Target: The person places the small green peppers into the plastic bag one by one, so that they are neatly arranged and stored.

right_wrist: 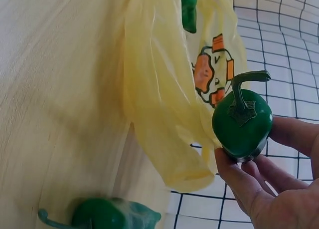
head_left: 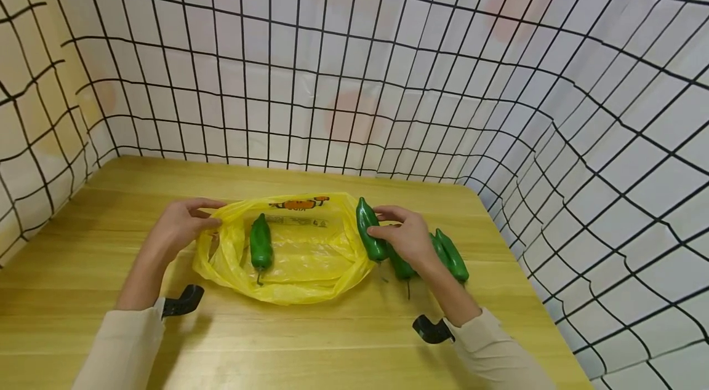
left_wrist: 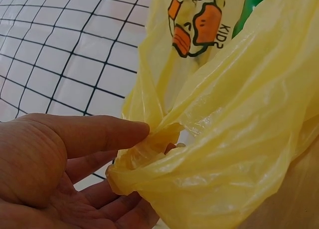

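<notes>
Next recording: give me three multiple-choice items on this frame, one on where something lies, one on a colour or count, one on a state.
1. Where does the pepper that no hand touches lie?
A. inside the yellow bag
B. on the mesh wall
C. under the left sleeve

2. What colour are the peppers?
A. red
B. green
C. orange

3. What is the left hand doing?
A. lying flat on the table
B. gripping a pepper
C. pinching the bag's rim

Answers: 1 A, it shows on the plastic within the open mouth. 2 B, each one is green, including the pepper held by the right hand. 3 C, the left wrist view shows thumb and fingers closed on gathered plastic.
</notes>
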Demonstrator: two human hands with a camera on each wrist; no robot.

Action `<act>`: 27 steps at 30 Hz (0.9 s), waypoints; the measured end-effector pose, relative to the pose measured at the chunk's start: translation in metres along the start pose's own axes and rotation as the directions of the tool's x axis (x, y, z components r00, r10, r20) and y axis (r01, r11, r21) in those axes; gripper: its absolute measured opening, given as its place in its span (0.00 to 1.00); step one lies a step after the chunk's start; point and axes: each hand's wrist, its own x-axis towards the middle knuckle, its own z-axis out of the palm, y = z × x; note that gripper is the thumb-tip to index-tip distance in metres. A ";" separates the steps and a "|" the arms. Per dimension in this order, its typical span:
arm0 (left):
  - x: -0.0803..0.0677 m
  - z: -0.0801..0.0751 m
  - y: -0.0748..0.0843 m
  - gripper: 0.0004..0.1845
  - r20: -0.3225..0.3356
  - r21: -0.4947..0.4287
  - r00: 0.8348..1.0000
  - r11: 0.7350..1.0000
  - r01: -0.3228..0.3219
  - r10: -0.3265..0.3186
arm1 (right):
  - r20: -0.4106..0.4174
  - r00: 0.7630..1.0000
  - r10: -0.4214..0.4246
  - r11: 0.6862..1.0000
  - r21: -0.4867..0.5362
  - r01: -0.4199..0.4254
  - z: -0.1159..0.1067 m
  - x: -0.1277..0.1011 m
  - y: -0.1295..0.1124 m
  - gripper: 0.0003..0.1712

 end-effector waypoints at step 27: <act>0.000 0.008 0.003 0.27 -0.110 -0.136 0.994 0.991 -0.011 -0.004 | 0.042 0.999 0.011 1.000 0.000 -0.011 0.029 0.004 -0.011 0.26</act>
